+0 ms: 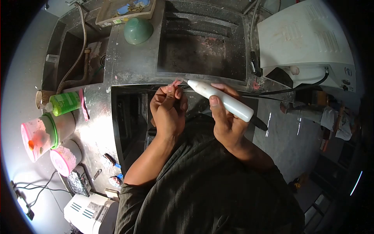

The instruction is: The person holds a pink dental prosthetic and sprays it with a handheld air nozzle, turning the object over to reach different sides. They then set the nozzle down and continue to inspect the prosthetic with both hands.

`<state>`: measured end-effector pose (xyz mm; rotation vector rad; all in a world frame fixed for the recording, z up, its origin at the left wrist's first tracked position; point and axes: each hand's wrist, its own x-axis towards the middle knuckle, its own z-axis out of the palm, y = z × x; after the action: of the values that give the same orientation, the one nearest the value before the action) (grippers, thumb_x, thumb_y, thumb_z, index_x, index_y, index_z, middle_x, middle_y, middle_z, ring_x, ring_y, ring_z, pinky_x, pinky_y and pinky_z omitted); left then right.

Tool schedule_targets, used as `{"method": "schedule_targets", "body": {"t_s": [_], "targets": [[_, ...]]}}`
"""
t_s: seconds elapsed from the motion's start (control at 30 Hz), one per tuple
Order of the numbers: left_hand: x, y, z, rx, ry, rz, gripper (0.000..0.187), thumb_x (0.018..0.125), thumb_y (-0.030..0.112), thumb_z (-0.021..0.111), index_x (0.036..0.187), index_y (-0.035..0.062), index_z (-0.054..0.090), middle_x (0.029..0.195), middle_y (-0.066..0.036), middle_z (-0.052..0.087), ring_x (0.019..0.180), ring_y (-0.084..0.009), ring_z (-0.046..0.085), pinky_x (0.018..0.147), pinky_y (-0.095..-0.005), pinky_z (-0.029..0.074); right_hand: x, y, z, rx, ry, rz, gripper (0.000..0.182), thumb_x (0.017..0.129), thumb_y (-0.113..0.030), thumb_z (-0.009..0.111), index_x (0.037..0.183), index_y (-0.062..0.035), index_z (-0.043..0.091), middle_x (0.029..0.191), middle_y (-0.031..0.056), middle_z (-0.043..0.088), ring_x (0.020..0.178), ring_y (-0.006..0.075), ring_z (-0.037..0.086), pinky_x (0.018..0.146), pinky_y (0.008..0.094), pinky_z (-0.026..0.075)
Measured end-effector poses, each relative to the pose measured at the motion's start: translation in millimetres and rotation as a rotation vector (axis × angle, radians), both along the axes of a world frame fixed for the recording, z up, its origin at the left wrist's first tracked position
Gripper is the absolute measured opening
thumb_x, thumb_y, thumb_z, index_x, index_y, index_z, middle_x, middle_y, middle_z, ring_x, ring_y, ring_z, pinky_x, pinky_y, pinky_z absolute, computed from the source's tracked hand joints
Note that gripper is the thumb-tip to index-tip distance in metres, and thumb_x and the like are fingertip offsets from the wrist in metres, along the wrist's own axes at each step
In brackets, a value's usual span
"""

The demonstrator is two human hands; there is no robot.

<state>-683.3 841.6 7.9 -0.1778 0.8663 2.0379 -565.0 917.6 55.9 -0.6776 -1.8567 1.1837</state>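
Observation:
My left hand (168, 111) is closed, with thumb and fingers pinching a small pink, partly see-through piece (177, 82) that looks like a denture part. My right hand (228, 123) wraps round a white handpiece (222, 100), whose tapered nose ends in a thin tip right beside the pink piece. A dark end sticks out behind the handpiece. Both hands are in front of the metal bench edge, before a recessed basin (198, 58).
A green bowl (138, 31) and a tray (124, 13) stand on the metal bench (132, 58). At left are a green bottle (65, 103), pink-lidded tubs (39, 138) and a pink-handled tool (83, 104). A white machine (304, 35) with dark hoses stands at right.

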Motion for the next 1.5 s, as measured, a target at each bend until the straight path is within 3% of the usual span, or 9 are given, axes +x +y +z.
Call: {"method": "schedule_targets", "body": {"t_s": [0.53,0.6,0.77,0.87,0.97,1.07,1.33,1.4,1.5], "targets": [[1,2,-1,-0.104,0.371,0.154,0.015,0.099,0.014,0.059,0.094,0.0005,0.061,0.073,-0.003,0.058,0.053,-0.0068,0.047,0.044,-0.0210,0.036,-5,-2,2,0.108,0.003,0.033,0.020,0.089,-0.002,0.067,0.104,0.0101,0.061,0.100,0.0183,0.067,0.085,0.0229,0.069,0.071,0.0309,0.055],[0,0,-3,-0.105,0.380,0.153,0.015,0.099,0.014,0.059,0.094,0.0003,0.061,0.073,-0.003,0.058,0.052,-0.0067,0.046,0.044,-0.0209,0.036,-6,-5,3,-0.065,0.037,-0.004,0.020,0.089,-0.001,0.067,0.105,0.0100,0.061,0.099,0.0182,0.067,0.085,0.0224,0.069,0.071,0.0307,0.055],[0,0,-4,-0.172,0.526,0.160,0.014,0.100,0.013,0.057,0.093,0.0002,0.057,0.074,-0.005,0.060,0.052,-0.0064,0.047,0.044,-0.0207,0.039,-5,-3,2,0.122,-0.001,0.043,0.022,0.090,-0.002,0.067,0.108,0.0098,0.060,0.098,0.0174,0.067,0.086,0.0212,0.068,0.072,0.0299,0.054],[0,1,-6,-0.196,0.581,0.195,0.014,0.100,0.012,0.056,0.092,0.0006,0.052,0.078,-0.007,0.063,0.053,-0.0062,0.049,0.045,-0.0206,0.040,-5,-8,4,-0.173,0.028,-0.027,0.023,0.090,-0.002,0.067,0.108,0.0096,0.060,0.098,0.0170,0.067,0.086,0.0211,0.068,0.072,0.0295,0.054],[0,1,-5,-0.228,0.623,0.189,0.013,0.100,0.010,0.055,0.092,0.0012,0.050,0.080,-0.010,0.064,0.053,-0.0061,0.049,0.045,-0.0204,0.041,-5,-4,2,0.059,-0.007,0.025,0.023,0.090,-0.002,0.067,0.108,0.0096,0.060,0.098,0.0176,0.067,0.086,0.0218,0.068,0.073,0.0295,0.054],[-1,1,-8,-0.220,0.609,0.186,0.013,0.100,0.010,0.054,0.092,0.0011,0.050,0.081,-0.010,0.064,0.052,-0.0059,0.049,0.045,-0.0205,0.041,-5,-7,3,-0.141,0.030,-0.013,0.022,0.090,-0.002,0.067,0.108,0.0097,0.060,0.099,0.0172,0.067,0.087,0.0211,0.068,0.073,0.0295,0.054],[-5,-2,-9,-0.165,0.545,0.147,0.013,0.101,0.010,0.053,0.092,0.0007,0.051,0.088,-0.013,0.067,0.056,-0.0079,0.052,0.047,-0.0221,0.043,-4,-4,-1,-0.175,0.009,-0.049,0.023,0.092,-0.001,0.065,0.113,0.0082,0.058,0.104,0.0136,0.065,0.093,0.0167,0.064,0.079,0.0282,0.052],[-5,-1,-3,-0.119,0.472,0.117,0.013,0.101,0.010,0.053,0.092,0.0004,0.051,0.091,-0.016,0.068,0.059,-0.0104,0.057,0.050,-0.0234,0.047,-5,2,-3,-0.127,0.069,-0.092,0.020,0.095,-0.009,0.062,0.111,0.0042,0.061,0.080,0.0041,0.062,0.056,0.0031,0.047,0.048,0.0192,0.036],[-6,7,13,-0.012,0.345,0.130,0.013,0.101,0.008,0.051,0.092,-0.0006,0.051,0.099,-0.021,0.068,0.074,-0.0214,0.068,0.061,-0.0326,0.056,-3,10,-5,-0.156,0.078,-0.138,0.021,0.097,-0.010,0.060,0.111,0.0058,0.061,0.075,0.0048,0.060,0.053,0.0035,0.045,0.046,0.0198,0.035]]}}
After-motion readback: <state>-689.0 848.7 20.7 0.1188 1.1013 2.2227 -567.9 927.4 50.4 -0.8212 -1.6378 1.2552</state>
